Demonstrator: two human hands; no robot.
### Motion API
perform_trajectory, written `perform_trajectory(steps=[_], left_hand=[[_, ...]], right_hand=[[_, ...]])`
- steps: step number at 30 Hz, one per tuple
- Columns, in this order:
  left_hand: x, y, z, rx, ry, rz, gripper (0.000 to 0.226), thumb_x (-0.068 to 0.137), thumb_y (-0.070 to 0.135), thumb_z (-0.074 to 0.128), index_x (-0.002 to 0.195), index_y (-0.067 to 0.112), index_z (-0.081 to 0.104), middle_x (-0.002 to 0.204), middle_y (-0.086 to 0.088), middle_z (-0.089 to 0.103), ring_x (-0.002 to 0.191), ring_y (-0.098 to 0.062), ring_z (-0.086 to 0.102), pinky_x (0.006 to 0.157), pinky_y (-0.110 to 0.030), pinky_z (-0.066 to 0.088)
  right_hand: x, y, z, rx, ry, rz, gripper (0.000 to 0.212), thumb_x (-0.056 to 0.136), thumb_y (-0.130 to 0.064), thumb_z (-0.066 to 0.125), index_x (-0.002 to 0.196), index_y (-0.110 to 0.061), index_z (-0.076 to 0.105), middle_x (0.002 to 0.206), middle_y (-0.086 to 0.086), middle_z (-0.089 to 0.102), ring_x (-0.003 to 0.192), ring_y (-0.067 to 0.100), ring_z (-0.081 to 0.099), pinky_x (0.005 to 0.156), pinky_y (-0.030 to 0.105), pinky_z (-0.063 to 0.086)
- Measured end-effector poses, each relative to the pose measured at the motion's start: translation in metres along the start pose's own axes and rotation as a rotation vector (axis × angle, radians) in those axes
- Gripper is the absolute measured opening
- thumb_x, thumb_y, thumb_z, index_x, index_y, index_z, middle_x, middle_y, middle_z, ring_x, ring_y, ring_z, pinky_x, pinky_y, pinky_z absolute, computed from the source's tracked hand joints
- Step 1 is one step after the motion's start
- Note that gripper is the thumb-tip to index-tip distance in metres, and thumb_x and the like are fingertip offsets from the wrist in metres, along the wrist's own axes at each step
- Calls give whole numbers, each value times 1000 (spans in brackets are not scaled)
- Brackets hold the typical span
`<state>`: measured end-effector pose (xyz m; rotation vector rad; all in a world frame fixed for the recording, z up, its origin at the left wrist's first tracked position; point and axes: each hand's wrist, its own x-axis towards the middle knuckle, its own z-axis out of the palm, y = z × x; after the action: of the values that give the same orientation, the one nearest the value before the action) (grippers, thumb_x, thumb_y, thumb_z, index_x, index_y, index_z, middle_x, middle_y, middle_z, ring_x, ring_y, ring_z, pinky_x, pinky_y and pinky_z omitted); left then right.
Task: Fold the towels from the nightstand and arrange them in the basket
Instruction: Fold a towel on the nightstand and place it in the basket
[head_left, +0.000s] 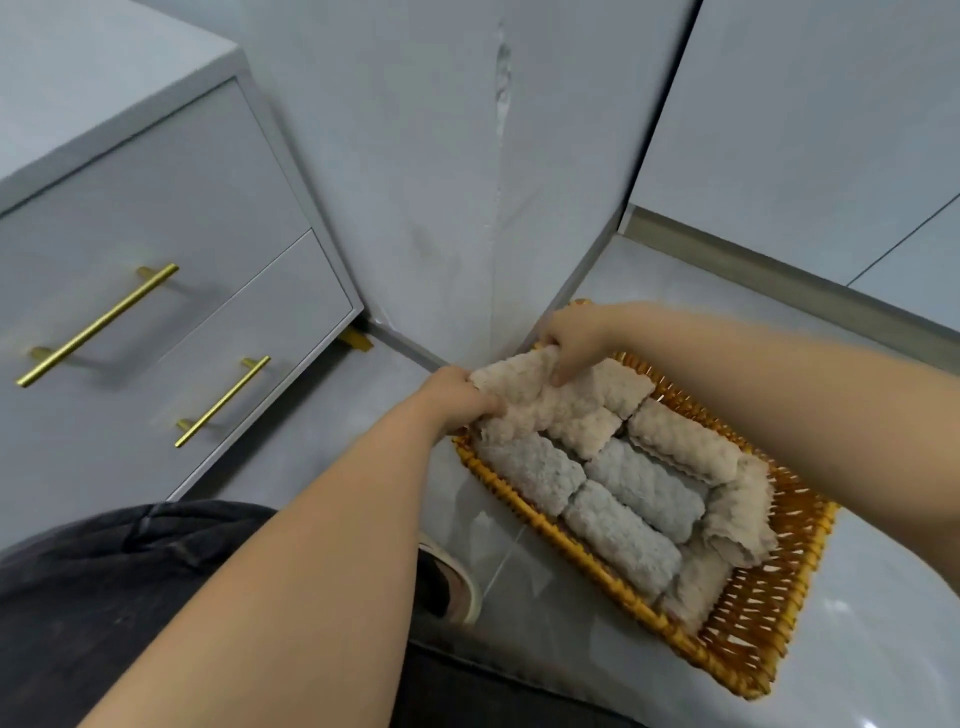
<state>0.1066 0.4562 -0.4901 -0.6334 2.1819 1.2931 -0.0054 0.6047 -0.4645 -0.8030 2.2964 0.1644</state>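
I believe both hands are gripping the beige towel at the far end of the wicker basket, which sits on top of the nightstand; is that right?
No: the head view shows the wicker basket on the floor beside the nightstand, not on top of it. The left hand and right hand grip the beige towel at its far end.

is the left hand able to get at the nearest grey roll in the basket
Probably yes, once freed: the grey roll lies uncovered in the open basket, nothing over it. But the left hand has its grip on the beige towel and must let go first.
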Motion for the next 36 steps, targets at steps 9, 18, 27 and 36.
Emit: perform_trajectory(steps=[9, 18, 27, 36], left_hand=[[16, 10, 19, 114, 104, 264, 16, 81, 11, 68, 79, 18, 54, 85, -4, 56, 87, -23, 54, 69, -29, 40], [46, -11, 34, 282, 178, 183, 19, 90, 14, 54, 106, 17, 64, 113, -2, 63, 103, -18, 55, 79, -24, 40], [62, -21, 43, 514, 214, 270, 29, 91, 10, 49, 113, 19, 66, 116, -4, 63, 106, -22, 56, 80, -26, 42], [63, -15, 46, 915, 110, 426, 34, 88, 2, 41, 110, 13, 66, 101, -9, 60, 91, -25, 57, 68, -31, 46]], right_hand=[[6, 18, 19, 256, -14, -133, 40, 74, -39, 78, 105, -19, 62, 97, -6, 61, 91, 14, 56, 82, 30, 47], [21, 48, 57, 461, 99, 191, 20, 84, -23, 69, 91, -10, 55, 84, 0, 55, 87, 23, 53, 72, 32, 41], [52, 53, 106, 718, 49, 386, 47, 92, -8, 45, 139, -7, 44, 137, 11, 49, 125, 26, 45, 95, 31, 37], [65, 43, 111, 641, 50, 359, 33, 93, -5, 44, 125, 0, 53, 122, 16, 56, 119, 30, 51, 84, 28, 39]])
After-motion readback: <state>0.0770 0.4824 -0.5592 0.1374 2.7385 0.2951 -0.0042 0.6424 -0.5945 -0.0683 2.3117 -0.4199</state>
